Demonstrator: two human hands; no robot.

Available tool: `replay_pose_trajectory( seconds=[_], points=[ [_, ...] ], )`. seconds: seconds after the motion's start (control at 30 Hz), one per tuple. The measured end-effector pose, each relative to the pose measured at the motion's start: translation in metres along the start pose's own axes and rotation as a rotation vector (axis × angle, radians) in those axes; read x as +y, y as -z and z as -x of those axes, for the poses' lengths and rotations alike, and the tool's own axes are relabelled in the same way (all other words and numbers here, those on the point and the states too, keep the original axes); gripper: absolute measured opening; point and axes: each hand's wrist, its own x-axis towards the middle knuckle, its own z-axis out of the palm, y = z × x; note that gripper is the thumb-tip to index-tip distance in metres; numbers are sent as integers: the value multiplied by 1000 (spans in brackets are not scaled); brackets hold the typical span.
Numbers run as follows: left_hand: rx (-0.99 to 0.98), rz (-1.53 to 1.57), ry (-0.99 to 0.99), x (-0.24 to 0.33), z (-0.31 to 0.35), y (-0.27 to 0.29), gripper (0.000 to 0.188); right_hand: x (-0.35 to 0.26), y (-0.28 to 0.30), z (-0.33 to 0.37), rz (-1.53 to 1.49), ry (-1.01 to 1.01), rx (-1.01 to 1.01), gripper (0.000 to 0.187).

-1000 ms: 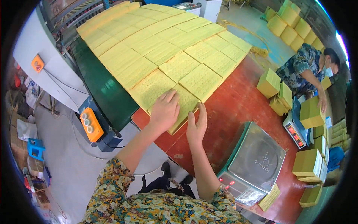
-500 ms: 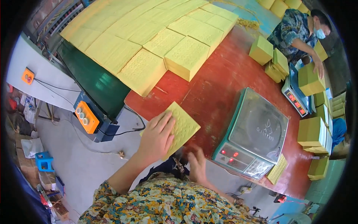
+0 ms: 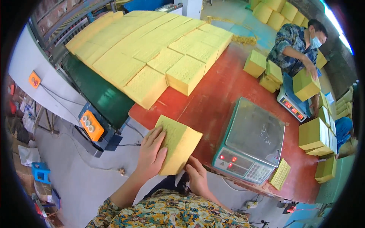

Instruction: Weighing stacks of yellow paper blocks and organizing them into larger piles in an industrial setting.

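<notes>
A thick stack of yellow paper sheets point(image 3: 178, 142) is held in front of me at the table's near edge, tilted so that its embossed face and one cut side show. My left hand point(image 3: 152, 155) is closed on its left side, with the thumb across the face. At the lower right corner, my right hand point(image 3: 197, 178) grips the stack with curled fingers, their tips partly hidden behind it. To the right stands a digital scale point(image 3: 255, 129) with nothing on its metal plate and red lit digits.
Blocks of yellow paper point(image 3: 133, 49) cover the far left of the red table point(image 3: 213, 100). A thin yellow pad point(image 3: 280, 174) lies beside the scale. Across the table a masked person point(image 3: 292, 45) handles a block on a second scale point(image 3: 292, 104). An orange button box point(image 3: 91, 125) sits left.
My right hand has come up to the stack's lower corner. The stack has tilted, so its side now shows. The view has shifted slightly.
</notes>
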Motion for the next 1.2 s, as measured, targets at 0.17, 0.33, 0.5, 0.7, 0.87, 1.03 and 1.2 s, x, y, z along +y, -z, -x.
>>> replay_pose_trajectory(
  seconds=[0.17,0.33,0.5,0.7,0.87,1.03,1.2],
  points=[
    [55,208,-207,52,-37,35,56,-60,-2,10,393,581,57,36],
    [-162,1427,123,78,-37,-12,71,-134,-10,31,562,1118,181,37],
    [-795,2864,1075,110,-84,-101,71,-183,15,56,1188,1137,604,37],
    [-815,2124,688,180,-111,-194,61,-236,89,43,1400,984,832,35],
    [-660,2014,737,173,-133,-247,45,-280,148,16,1555,1067,557,30],
    [-335,1441,676,168,-116,-221,43,-272,170,-1,1566,1018,314,27],
    [140,643,-32,204,-108,-170,49,-274,185,15,1356,1068,405,34]
  ],
)
